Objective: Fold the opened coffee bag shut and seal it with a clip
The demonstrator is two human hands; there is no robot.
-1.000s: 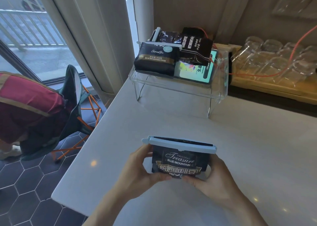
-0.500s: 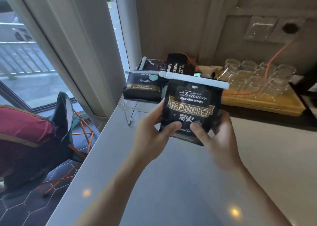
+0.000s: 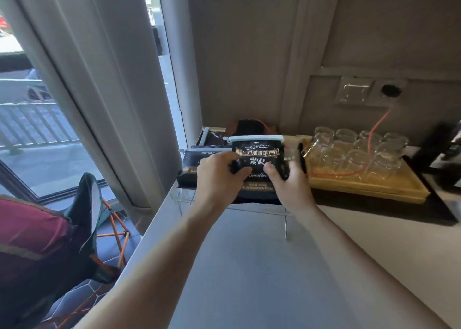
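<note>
The black coffee bag (image 3: pixel 258 157) with gold lettering stands upright, its folded top held shut by a long pale blue clip (image 3: pixel 255 138). My left hand (image 3: pixel 219 176) grips its left side and my right hand (image 3: pixel 290 179) its right side, thumbs on the front. The bag is over the clear acrylic stand (image 3: pixel 287 218) at the far end of the white counter, its lower edge at the stand's top. Whether it rests there I cannot tell.
Another clipped black coffee bag (image 3: pixel 192 164) lies on the stand's left, more dark bags behind. A wooden tray (image 3: pixel 374 186) of upturned glasses (image 3: pixel 354 151) sits to the right with an orange cable across. A folding chair (image 3: pixel 87 203) and curtain are left.
Both hands lifted the clipped bag off the counter near me and carried it forward to the acrylic stand. My arms are now stretched out.
</note>
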